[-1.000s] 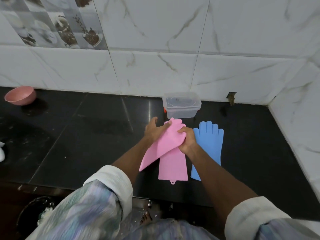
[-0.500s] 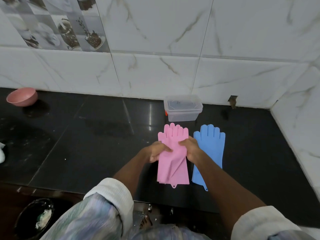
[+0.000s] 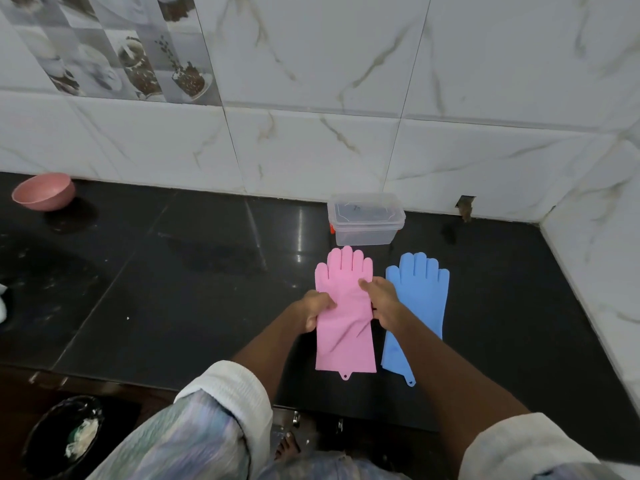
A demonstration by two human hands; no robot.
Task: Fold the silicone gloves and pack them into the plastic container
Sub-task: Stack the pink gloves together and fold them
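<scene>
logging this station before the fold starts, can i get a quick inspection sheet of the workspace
surface: black counter, glossy, faint smudges at left
job's things: pink glove flat, fingers toward wall; blue glove flat beside it on its right; plastic container behind them, lid on
clutter: pink bowl far left by wall
hands: left hand and right hand gripping the pink glove's edges
cables: nothing seen
surroundings: white marble wall tiles; dark bin below the counter edge

A pink glove (image 3: 344, 317), a blue glove (image 3: 420, 299), a pink bowl (image 3: 44, 191), a black counter (image 3: 207, 289), white veined tiles (image 3: 311, 150).
</scene>
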